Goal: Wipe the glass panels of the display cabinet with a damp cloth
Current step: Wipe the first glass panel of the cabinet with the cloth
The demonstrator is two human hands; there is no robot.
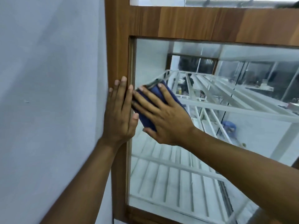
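A glass panel (pixel 194 159) sits in a brown wooden frame (pixel 186 21). My right hand (pixel 163 115) lies flat with spread straight fingers on a folded dark blue cloth (pixel 148 118), pressing it against the glass near the panel's left edge. My left hand (pixel 119 110) rests flat, fingers straight, on the frame's left upright (pixel 117 50), its thumb touching the cloth's lower left side. Most of the cloth is hidden under my right hand.
A pale grey wall (pixel 48 94) runs along the left of the frame. Through the glass show white metal rails and stairs (pixel 169 175). A second pane (pixel 226 1) lies above the top rail.
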